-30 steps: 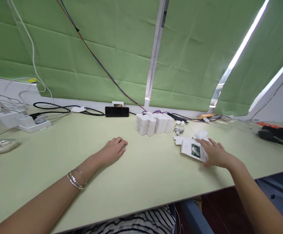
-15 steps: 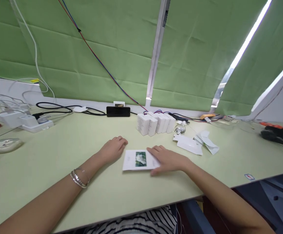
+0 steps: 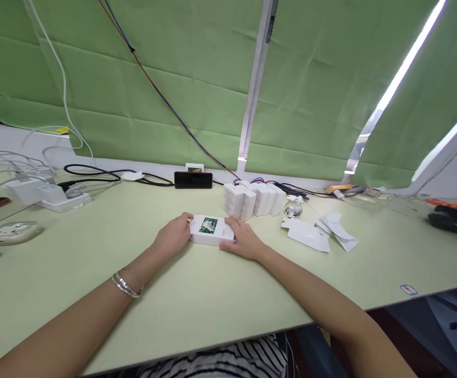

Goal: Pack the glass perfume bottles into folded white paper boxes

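A white cardboard box [image 3: 211, 237] with a green and white flower picture on top lies between my hands at the middle of the table. My left hand [image 3: 174, 234] is closed on its left end, the fingertips at the far left corner. At the other end, my right hand [image 3: 244, 239] grips the box with the thumb along the near side and the fingers over the top right edge. Just behind my right hand, several white boxes [image 3: 255, 199] stand upright in a row, printed with small text.
Torn white paper pieces [image 3: 306, 234] lie right of the hands, with a clear shiny round object [image 3: 293, 208] behind them. A dark phone [image 3: 193, 180] leans near the wall. Power strips [image 3: 65, 202] and cables fill the left; an orange item [image 3: 339, 188] sits at the back right.
The box has moved away from me and slightly left, and its near side face now shows. My left hand, apart from it before, now holds its left end.
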`<state>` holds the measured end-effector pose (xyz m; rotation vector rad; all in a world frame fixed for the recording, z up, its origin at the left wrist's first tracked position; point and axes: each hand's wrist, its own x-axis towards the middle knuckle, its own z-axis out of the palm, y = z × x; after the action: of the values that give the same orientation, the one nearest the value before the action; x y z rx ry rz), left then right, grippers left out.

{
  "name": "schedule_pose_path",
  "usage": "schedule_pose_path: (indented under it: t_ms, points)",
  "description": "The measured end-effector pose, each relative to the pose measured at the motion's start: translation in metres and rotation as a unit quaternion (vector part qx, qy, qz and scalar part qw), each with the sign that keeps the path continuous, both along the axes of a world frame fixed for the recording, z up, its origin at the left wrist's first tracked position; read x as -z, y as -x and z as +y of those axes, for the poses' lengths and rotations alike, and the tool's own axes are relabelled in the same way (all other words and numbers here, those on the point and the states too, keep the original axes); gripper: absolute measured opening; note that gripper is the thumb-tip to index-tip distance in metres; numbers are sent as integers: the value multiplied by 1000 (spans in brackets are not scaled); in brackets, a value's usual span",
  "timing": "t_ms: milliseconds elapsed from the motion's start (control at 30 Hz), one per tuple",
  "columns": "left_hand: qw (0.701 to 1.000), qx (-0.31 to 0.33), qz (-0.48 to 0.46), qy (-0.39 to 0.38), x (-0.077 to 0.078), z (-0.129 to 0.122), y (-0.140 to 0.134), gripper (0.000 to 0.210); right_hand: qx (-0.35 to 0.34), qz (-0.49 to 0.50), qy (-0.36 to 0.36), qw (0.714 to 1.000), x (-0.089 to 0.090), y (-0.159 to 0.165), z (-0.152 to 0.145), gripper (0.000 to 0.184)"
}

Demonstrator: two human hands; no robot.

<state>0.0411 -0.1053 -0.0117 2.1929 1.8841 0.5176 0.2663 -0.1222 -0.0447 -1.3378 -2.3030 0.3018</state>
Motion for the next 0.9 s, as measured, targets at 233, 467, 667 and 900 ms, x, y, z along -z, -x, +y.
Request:
schedule_pose_path:
  t_ms: [233,467,667,900]
  points:
    - [1000,-11,11,11,-4,-2,0,38,-14,7,-1,1000,-1,0,2,73]
    - [1000,-12,-10,5,-2,-1,-1,39,-42,30,1,999,-4,-4,3,72]
    - [998,-37,-50,-24,1,2,-1,48,-64,130,54,988,-2,-11,4,64]
    - [994,-22,-89,-54,2,3,-1,51,45,147,19,988,6,-5,10,43]
